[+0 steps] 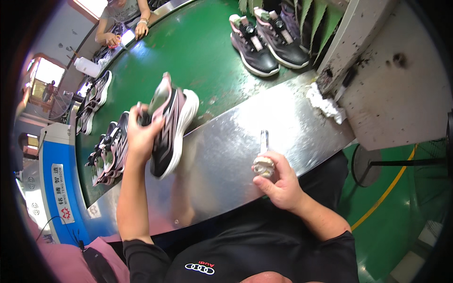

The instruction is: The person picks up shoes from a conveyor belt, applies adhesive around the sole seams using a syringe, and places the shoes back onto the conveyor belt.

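My left hand (143, 134) grips a black and pink sneaker (172, 127) by its upper, thumb across the side. The shoe is tilted on its edge over the metal ledge, with its thick white sole turned to the right. In my right hand (283, 186) is a small tool (264, 165) with a lumpy, whitish wrapped handle. A narrow shiny tip points away from me, and I cannot make out its exact kind. The two hands are apart, and the tool does not touch the shoe.
A metal ledge (226, 160) borders the green work surface (188, 52). Several sneakers (111, 153) stand at left, with a black pair (271, 45) at far right. Crumpled white material (325, 104) lies by a post. Across the surface, a person's hands (113, 40) hold scissors.
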Demonstrator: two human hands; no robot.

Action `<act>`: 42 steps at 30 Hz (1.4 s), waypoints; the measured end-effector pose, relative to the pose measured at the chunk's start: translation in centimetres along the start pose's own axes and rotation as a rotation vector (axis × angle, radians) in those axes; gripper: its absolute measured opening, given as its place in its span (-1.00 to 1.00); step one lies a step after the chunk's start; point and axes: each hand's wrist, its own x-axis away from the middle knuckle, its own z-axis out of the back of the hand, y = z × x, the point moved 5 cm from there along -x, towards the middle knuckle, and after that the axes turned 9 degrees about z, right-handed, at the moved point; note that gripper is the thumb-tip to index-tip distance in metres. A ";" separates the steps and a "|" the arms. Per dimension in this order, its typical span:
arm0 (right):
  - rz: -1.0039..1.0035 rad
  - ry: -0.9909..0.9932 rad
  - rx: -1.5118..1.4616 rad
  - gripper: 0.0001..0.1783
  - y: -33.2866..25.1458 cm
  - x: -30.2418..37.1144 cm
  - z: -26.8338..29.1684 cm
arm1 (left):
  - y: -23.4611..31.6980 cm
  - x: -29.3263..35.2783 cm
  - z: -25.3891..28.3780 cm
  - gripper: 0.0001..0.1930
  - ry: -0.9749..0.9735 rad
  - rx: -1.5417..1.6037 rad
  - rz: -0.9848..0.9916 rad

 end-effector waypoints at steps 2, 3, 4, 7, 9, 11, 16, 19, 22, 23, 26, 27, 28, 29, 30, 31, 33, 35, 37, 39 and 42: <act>0.042 -0.049 0.100 -0.53 -0.9 0.0 0.7 | 2.0 -5.8 -3.3 -0.51 0.076 -0.035 -0.108; 0.100 -0.078 0.183 -0.53 -1.7 -0.3 1.4 | 3.0 -8.6 -5.3 -0.42 0.164 -0.065 -0.112; 0.102 -0.079 0.191 -0.53 -2.2 -0.5 1.8 | 3.3 -11.2 -6.8 -0.35 0.216 -0.042 -0.143; 0.319 -0.159 0.404 -0.52 -3.8 -1.2 3.2 | 4.6 -14.1 -14.3 -0.33 0.106 -0.427 -0.283; 0.432 -0.190 0.507 -0.52 -4.5 -1.3 3.8 | 3.5 -14.7 -16.6 -0.37 0.227 -0.628 -0.493; 0.440 -0.188 0.558 -0.51 -4.4 -1.2 4.7 | 4.8 -14.7 -16.7 -0.46 0.125 -0.757 -0.559; 0.425 -0.244 0.711 -0.53 -5.0 -1.4 4.8 | 5.0 -10.3 -11.2 -0.56 0.042 -0.612 -0.543; 0.375 -0.199 0.664 -0.54 -3.7 -1.2 5.4 | 2.1 -4.1 -8.1 -0.55 -0.090 -0.229 -0.327; 0.171 -0.171 0.546 -0.52 -3.1 -1.2 5.3 | -2.5 3.4 -3.3 -0.57 -0.111 -0.095 -0.178; 0.024 -0.133 0.454 -0.52 -2.4 -1.3 5.2 | -4.4 5.6 -1.8 -0.58 -0.116 -0.053 -0.127; 0.081 -0.219 0.469 -0.53 -3.3 -0.8 4.6 | -8.2 10.9 0.9 -0.67 -0.061 0.157 0.047; 0.120 -0.217 0.449 -0.54 -3.4 -0.2 4.4 | -9.4 12.1 2.0 -0.69 -0.010 0.208 0.044; 0.074 -0.222 0.407 -0.55 -3.6 0.2 4.2 | -9.9 12.5 3.3 -0.69 0.068 0.314 0.073; 0.024 -0.224 0.371 -0.55 -3.7 0.5 4.0 | -11.1 12.5 5.4 -0.69 0.113 0.313 0.071; 0.021 -0.198 0.319 -0.58 -3.6 0.7 3.7 | -12.8 12.0 8.8 -0.67 0.294 0.327 0.057; 0.032 -0.217 0.314 -0.58 -3.5 0.7 3.3 | -14.0 11.8 11.8 -0.66 0.470 0.341 0.045; -0.056 -0.214 0.351 -0.59 -2.9 0.8 3.2 | -14.4 10.8 15.5 -0.66 0.758 0.358 0.015; -0.035 -0.198 0.345 -0.57 -3.0 0.8 2.6 | -15.0 7.8 16.9 -0.65 0.690 0.233 0.046; 0.081 -0.202 0.400 -0.57 -4.0 1.3 2.2 | -16.3 3.7 16.9 -0.52 0.562 -0.036 0.134; 0.094 -0.249 0.389 -0.57 -2.9 1.8 1.7 | -17.7 1.4 16.1 -0.41 0.416 0.214 0.100; 0.210 -0.342 0.373 -0.58 -4.0 0.5 -0.5 | -23.9 1.6 22.6 -0.34 0.311 0.333 0.125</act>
